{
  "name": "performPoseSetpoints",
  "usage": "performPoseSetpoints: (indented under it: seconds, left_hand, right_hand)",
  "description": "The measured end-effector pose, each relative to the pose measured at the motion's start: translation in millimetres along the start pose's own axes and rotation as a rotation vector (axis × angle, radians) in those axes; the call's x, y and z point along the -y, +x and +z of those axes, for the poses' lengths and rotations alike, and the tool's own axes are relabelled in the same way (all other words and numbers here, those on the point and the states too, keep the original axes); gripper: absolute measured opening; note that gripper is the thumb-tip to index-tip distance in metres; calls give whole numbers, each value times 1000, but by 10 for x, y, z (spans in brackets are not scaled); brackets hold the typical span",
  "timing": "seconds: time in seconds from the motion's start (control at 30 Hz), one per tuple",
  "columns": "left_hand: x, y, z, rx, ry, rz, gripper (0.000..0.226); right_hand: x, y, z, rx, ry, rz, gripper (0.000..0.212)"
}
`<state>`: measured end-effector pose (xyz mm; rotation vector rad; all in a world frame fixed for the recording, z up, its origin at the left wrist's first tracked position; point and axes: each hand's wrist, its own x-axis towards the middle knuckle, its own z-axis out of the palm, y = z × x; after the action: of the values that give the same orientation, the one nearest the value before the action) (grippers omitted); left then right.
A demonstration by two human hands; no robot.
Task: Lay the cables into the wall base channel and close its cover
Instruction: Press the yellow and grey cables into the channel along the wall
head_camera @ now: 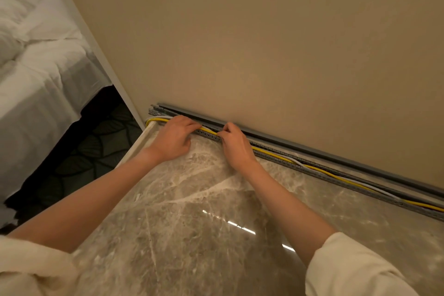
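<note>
A grey slotted channel [336, 176] runs along the foot of the beige wall, from left of centre down to the right edge. Behind it a grey cover strip [312, 150] lies against the wall. A yellow cable [341, 179] and a white cable [295, 161] lie in the channel; at the left end they curl out of it. My left hand [174, 137] rests on the cables near the channel's left end, fingers pressing down. My right hand [234, 143] is just to its right, fingertips pinched on the yellow cable at the channel's rim.
A glossy marble floor [192, 223] spreads below the channel, with a raised marble edge at the left. Beyond a white frame [96, 38], a bed with white linen [36, 60] stands over dark patterned carpet. Cream sleeves cover my upper arms.
</note>
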<state>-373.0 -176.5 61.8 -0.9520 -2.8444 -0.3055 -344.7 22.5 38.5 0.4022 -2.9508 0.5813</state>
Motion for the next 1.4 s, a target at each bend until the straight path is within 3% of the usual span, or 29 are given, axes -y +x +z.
performPoseSetpoints:
  seconds: [0.17,0.33,0.43,0.5,0.73,0.83,0.93,1.0,1.1,1.4]
  left_hand:
    - [-24,-6,83,8,168,51,55]
    - [-70,8,129,46,167,-51,59]
    - [-71,1,129,54,131,-58,63]
    - [-79,-5,115,57,91,-69,66]
    - [94,-195,21,126,-164,-106,63]
    - [351,-250,-107,-106,-234,-198,39]
    - [671,-238,-252,-322,-212,-477,19]
    - [909,-211,-287,-247,-240,-667,17]
    - [1147,-178,-269,-67,-251,-779,16]
    - [1308,-59,-211,146,-270,-687,16]
  right_hand:
    - [3,-2,-42,-14,17,51,3]
    - [11,-112,-13,-50,13,13,16]
    - [28,-140,24,-52,-100,-121,48]
    - [85,-93,31,-45,-122,-190,53]
    - [229,70,-27,5,-155,-179,29]
    - [294,135,-94,42,-208,-181,23]
    - [325,156,-134,71,-218,-160,25]
    - [337,164,-139,85,-226,-147,25]
    - [347,156,-130,102,-233,-145,23]
    - [279,156,-120,102,-189,-170,26]
